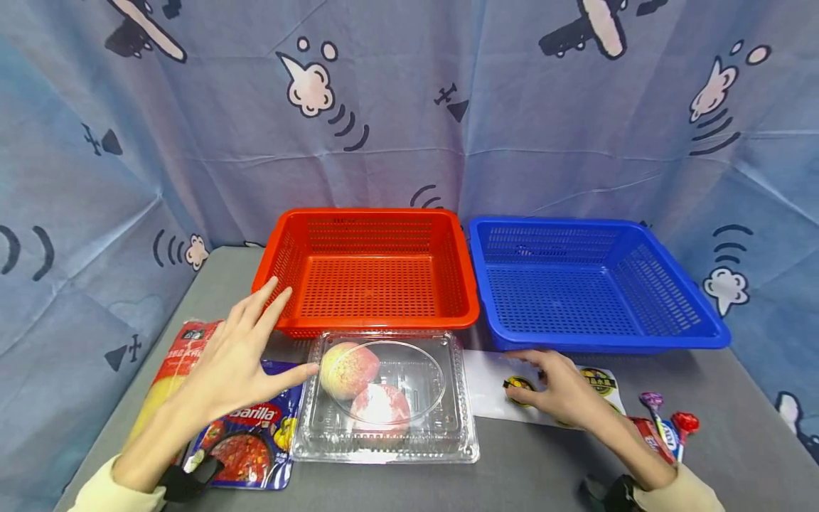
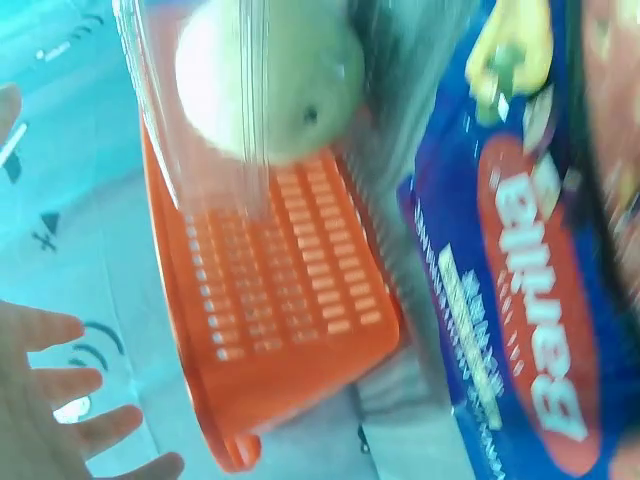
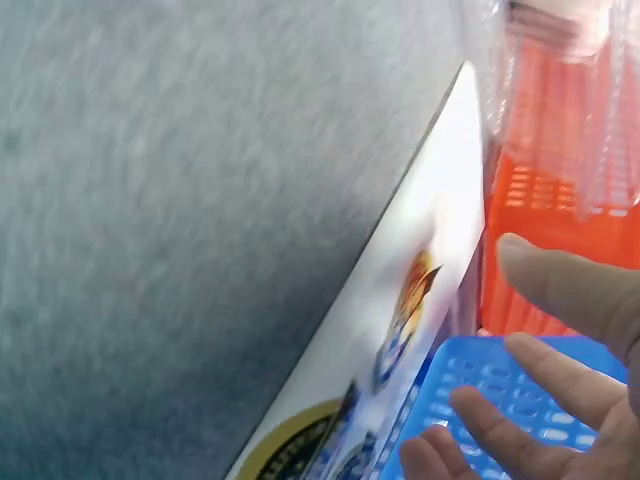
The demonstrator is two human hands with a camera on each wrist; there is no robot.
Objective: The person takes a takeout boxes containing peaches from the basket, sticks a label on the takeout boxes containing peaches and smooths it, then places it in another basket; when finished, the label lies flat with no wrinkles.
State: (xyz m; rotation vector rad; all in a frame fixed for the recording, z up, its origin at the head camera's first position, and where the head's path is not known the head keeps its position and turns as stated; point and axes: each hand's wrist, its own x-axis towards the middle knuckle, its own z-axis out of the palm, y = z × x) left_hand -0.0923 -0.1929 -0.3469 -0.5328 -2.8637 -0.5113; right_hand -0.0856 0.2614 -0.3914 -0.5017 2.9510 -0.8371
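My head camera looks forward, down.
Closer, tipped wrist views share the red basket (image 2: 275, 310): left's centre, right's upper right.

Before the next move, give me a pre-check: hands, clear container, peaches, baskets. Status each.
1. Left hand free: ok, fingers spread, holding nothing.
2. Right hand free: ok, nothing in its grip; it hovers over or touches the white printed item, cannot tell which.
3. Clear container gripped: not ok, neither hand holds it.
4. Peaches inside it: ok, two show through the top.
5. Container's closure latched: cannot tell.
6. Red basket and blue basket upright: ok, both open side up.
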